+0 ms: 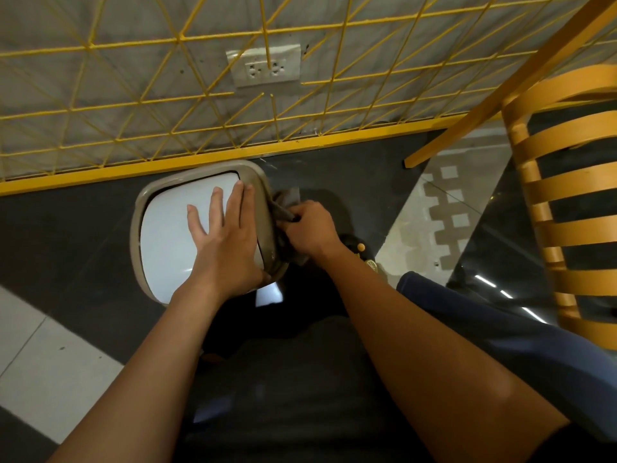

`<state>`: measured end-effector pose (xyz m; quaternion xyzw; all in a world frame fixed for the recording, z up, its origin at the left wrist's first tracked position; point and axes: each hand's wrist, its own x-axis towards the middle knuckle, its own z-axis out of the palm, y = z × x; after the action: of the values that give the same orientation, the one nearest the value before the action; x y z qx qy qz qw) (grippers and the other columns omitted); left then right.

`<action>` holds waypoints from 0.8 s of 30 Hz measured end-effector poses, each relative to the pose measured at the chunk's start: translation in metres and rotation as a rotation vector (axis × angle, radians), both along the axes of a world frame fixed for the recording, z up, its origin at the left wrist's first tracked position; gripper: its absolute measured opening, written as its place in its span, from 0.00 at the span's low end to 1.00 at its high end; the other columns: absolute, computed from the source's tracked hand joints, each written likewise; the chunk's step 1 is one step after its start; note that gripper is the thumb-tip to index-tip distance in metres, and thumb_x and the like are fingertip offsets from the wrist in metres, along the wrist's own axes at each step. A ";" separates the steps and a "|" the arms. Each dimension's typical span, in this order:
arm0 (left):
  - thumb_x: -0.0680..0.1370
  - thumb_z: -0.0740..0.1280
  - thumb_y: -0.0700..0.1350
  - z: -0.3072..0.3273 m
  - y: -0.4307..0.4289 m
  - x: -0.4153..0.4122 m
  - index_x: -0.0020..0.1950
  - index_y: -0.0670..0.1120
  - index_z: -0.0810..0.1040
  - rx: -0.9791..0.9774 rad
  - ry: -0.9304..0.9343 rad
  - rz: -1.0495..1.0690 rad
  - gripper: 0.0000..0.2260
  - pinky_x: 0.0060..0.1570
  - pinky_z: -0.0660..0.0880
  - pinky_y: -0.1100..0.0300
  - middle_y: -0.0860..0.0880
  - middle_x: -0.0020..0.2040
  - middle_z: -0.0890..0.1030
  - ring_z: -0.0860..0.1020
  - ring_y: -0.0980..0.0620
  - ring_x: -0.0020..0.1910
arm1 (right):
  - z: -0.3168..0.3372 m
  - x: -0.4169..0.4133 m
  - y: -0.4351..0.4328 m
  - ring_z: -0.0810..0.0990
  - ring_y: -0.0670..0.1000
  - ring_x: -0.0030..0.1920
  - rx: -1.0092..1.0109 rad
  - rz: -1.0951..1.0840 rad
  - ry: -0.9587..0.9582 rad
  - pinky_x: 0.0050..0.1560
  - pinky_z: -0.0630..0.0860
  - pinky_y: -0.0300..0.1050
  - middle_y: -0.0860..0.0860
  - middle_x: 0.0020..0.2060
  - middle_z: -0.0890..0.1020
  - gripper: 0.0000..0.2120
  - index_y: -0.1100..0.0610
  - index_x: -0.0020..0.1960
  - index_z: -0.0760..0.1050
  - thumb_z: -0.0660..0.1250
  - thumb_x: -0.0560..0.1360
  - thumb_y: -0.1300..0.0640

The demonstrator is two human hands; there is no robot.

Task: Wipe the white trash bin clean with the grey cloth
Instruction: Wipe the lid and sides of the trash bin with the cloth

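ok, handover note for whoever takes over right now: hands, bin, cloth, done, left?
Left hand: flat on the lid of the white trash bin, fingers spread.
Right hand: grips the grey cloth against the bin's right rim.
Bin stands on dark floor beside the yellow mesh panel.
Done: cannot tell how much; lid looks clean.
Left: likely the rest of rim and sides.

The bin (167,235) is white with a beige rim (255,182); the cloth (283,211) is dark grey. A yellow grid (180,38) of triangles covers the grey wall (50,21). The floor (66,222) is charcoal with white bands; the chair (567,208) has orange slats.
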<state>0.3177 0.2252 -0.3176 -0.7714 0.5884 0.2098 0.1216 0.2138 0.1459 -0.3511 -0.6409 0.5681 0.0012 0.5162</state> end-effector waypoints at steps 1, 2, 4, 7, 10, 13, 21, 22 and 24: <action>0.66 0.71 0.61 0.000 0.000 0.000 0.74 0.42 0.34 0.003 -0.010 -0.005 0.56 0.70 0.44 0.38 0.46 0.76 0.39 0.39 0.41 0.75 | -0.001 -0.006 0.005 0.75 0.51 0.36 0.041 -0.001 0.005 0.40 0.68 0.40 0.51 0.30 0.75 0.12 0.59 0.33 0.76 0.64 0.74 0.62; 0.66 0.71 0.61 0.000 0.000 0.000 0.74 0.41 0.34 0.003 -0.025 -0.010 0.56 0.70 0.44 0.37 0.46 0.76 0.39 0.40 0.41 0.75 | -0.004 -0.012 0.012 0.77 0.52 0.37 0.095 -0.023 0.001 0.42 0.71 0.42 0.53 0.31 0.78 0.11 0.59 0.34 0.77 0.65 0.74 0.62; 0.66 0.71 0.61 -0.002 0.000 0.000 0.74 0.42 0.34 -0.002 -0.043 -0.011 0.56 0.70 0.44 0.38 0.46 0.76 0.39 0.40 0.41 0.75 | -0.008 -0.023 0.031 0.81 0.55 0.44 0.185 -0.110 -0.020 0.50 0.78 0.49 0.60 0.41 0.83 0.06 0.63 0.42 0.81 0.67 0.73 0.62; 0.66 0.73 0.59 -0.005 0.001 0.000 0.75 0.42 0.37 -0.045 -0.034 -0.007 0.55 0.69 0.45 0.37 0.45 0.77 0.42 0.42 0.41 0.75 | -0.010 -0.029 0.049 0.82 0.58 0.49 0.269 -0.271 -0.060 0.54 0.79 0.54 0.62 0.46 0.84 0.07 0.64 0.48 0.81 0.69 0.72 0.62; 0.61 0.77 0.58 -0.008 0.002 0.002 0.76 0.41 0.44 -0.084 -0.043 -0.027 0.56 0.68 0.48 0.34 0.43 0.77 0.48 0.48 0.39 0.75 | -0.008 -0.020 0.041 0.82 0.59 0.48 0.228 -0.343 -0.101 0.53 0.79 0.54 0.62 0.43 0.84 0.06 0.65 0.44 0.81 0.69 0.72 0.61; 0.54 0.80 0.56 -0.016 0.005 0.006 0.74 0.40 0.52 -0.123 -0.089 -0.060 0.58 0.63 0.57 0.31 0.39 0.74 0.60 0.58 0.36 0.72 | -0.003 -0.009 0.031 0.80 0.54 0.41 0.155 -0.308 -0.089 0.47 0.78 0.49 0.53 0.31 0.79 0.10 0.57 0.33 0.78 0.68 0.73 0.59; 0.67 0.72 0.57 -0.008 0.002 0.001 0.75 0.44 0.36 -0.053 -0.017 0.015 0.53 0.70 0.41 0.38 0.46 0.77 0.40 0.40 0.42 0.75 | -0.014 -0.022 0.066 0.81 0.52 0.38 0.173 -0.416 -0.114 0.36 0.76 0.38 0.58 0.37 0.82 0.08 0.62 0.40 0.80 0.67 0.74 0.58; 0.67 0.72 0.57 -0.007 0.002 0.001 0.75 0.44 0.36 -0.063 -0.013 0.015 0.53 0.70 0.41 0.38 0.46 0.77 0.39 0.40 0.42 0.75 | -0.014 -0.021 0.068 0.80 0.49 0.35 0.157 -0.413 -0.114 0.34 0.74 0.32 0.56 0.33 0.81 0.10 0.59 0.36 0.78 0.66 0.75 0.59; 0.67 0.71 0.56 -0.009 0.002 0.002 0.75 0.44 0.35 -0.073 -0.010 0.014 0.53 0.70 0.41 0.38 0.46 0.77 0.39 0.40 0.42 0.75 | -0.013 -0.017 0.064 0.74 0.41 0.26 0.080 -0.347 -0.084 0.25 0.66 0.25 0.50 0.25 0.74 0.17 0.55 0.28 0.70 0.64 0.75 0.61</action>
<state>0.3202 0.2277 -0.3268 -0.7804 0.5897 0.1850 0.0949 0.1970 0.2094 -0.3638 -0.5118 0.6477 -0.0919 0.5569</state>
